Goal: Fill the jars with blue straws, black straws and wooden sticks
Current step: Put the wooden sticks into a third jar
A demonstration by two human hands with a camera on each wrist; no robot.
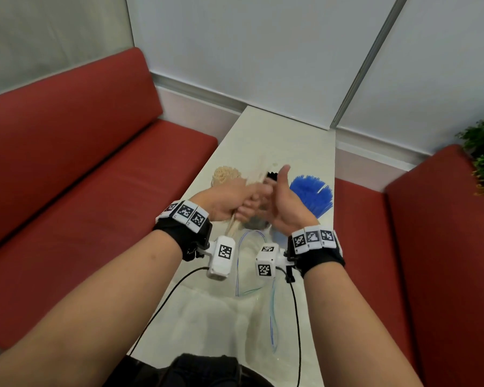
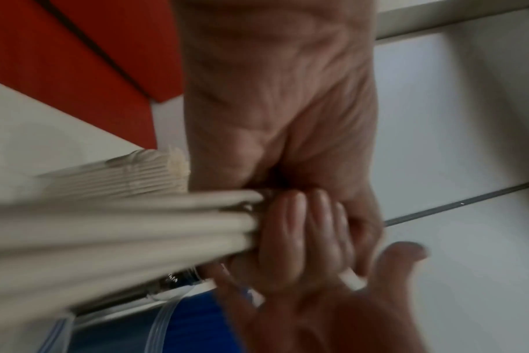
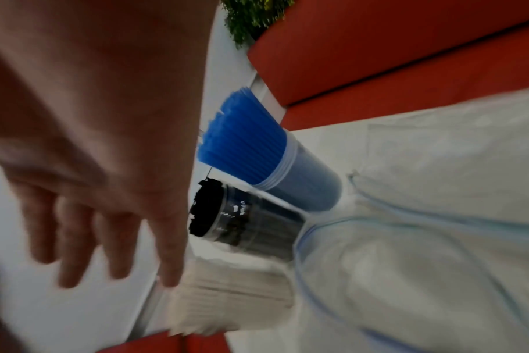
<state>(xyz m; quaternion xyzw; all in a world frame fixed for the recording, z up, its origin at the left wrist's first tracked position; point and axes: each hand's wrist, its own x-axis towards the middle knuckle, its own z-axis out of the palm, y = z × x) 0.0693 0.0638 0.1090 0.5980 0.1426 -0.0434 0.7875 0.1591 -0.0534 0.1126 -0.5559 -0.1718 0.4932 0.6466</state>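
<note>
My left hand (image 1: 229, 199) grips a bundle of wooden sticks (image 1: 256, 174) above the counter (image 1: 299, 141); my right hand (image 1: 284, 202), fingers loose, steadies beside it. Behind stand the stick jar (image 3: 236, 296), black-straw jar (image 3: 248, 222) and blue-straw jar (image 3: 275, 164), all looking full. I should square the ends, then lower them straight into the stick jar. Motion blur and my hands hide the bundle's lower end.

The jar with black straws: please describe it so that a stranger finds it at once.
On the narrow white table between the red benches stand three jars in a row. The black-straw jar is the middle one, between the wooden sticks and the blue straws.
</note>
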